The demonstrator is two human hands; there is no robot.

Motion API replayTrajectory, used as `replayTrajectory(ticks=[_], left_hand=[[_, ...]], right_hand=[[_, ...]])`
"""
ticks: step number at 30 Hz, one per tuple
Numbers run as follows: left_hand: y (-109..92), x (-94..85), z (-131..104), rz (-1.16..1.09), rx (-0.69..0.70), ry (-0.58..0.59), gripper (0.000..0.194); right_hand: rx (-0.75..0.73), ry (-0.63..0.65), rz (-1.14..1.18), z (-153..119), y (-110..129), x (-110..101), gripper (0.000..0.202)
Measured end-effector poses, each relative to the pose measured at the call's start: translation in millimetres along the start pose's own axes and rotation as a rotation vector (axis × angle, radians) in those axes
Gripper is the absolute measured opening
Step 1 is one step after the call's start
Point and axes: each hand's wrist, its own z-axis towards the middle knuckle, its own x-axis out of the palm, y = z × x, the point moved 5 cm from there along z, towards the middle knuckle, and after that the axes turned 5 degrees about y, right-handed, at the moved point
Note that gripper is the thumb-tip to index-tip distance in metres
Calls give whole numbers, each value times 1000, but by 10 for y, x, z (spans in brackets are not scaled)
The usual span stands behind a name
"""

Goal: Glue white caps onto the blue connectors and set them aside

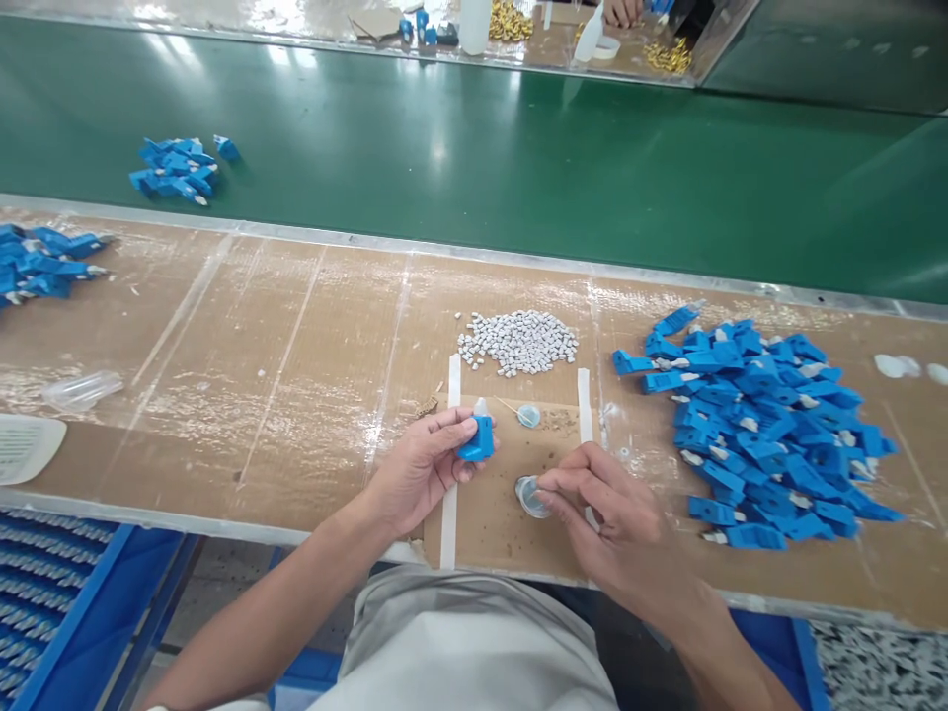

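My left hand (422, 469) is closed around a small blue plastic piece (478, 440) with a whitish tip pointing away from me. Over a small round dish (528, 501) of clear material, my right hand (611, 509) pinches what looks like a thin stick, mostly hidden by the fingers, its end in the dish. Just beyond, a second round patch or lid (528, 416) has a thin stick lying across it. A pile of small light-grey pieces (522, 342) lies farther back on the cardboard. To the right of my right hand spreads a big heap of blue pieces with white tips (770, 425).
More blue pieces lie at the far left (44, 262) and on the green conveyor belt (444, 148). White tape strips (449, 523) flank the work spot. A clear plastic container (81, 391) sits at left. Across the belt, a person's hand (622, 12) is near gold-coloured parts (669, 56).
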Motion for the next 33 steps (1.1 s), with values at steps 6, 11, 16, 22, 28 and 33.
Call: replayTrajectory(ticks=[6, 11, 16, 22, 28, 33], left_hand=[[95, 42, -33, -64, -26, 21, 20], [135, 130, -25, -129, -78, 61, 22], [181, 206, -9, -133, -90, 102, 23], [276, 295, -30, -137, -151, 132, 29], [277, 356, -45, -117, -151, 146, 27], [282, 361, -55, -110, -146, 186, 24]], right_hand=[[4, 69, 37, -44, 27, -27, 13], [55, -67, 119, -90, 7, -149, 10], [147, -270, 347, -131, -26, -200, 9], [161, -516, 607, 12, 139, -290, 5], [-5, -510, 399, 132, 355, -256, 14], [-10, -442, 326, 152, 331, -210, 17]])
